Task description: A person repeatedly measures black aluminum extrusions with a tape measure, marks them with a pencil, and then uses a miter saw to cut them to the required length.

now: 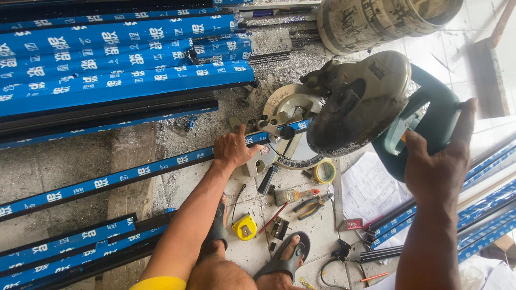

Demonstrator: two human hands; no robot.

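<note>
**Hands set a blue-wrapped bar under a mitre saw**

Bare knees and two feet in dark sandals (pixel 284 261) fill the bottom centre of the frame, on a littered floor. Above them, the left hand (pixel 232 149) presses flat on a long blue-wrapped metal bar (pixel 123 177) that runs from the left edge to the saw base at centre. At right, the right hand (pixel 438 166) is wrapped around the teal handle (pixel 438 121) of a mitre saw (pixel 357 107), whose dusty blade guard sits raised above the bar. By the look of it, the bar is placed and held down, but no cut shows in it yet.

Around the feet lie a yellow tape measure (pixel 245 227), pliers (pixel 310 206), a small brush (pixel 293 195), a roll of tape (pixel 324 172) and papers (pixel 368 188). Stacks of blue-wrapped bars (pixel 118 59) fill the upper left, more lie at lower left and right, and a metal drum (pixel 376 21) stands at the top. Metal shavings cover the floor near the saw.
</note>
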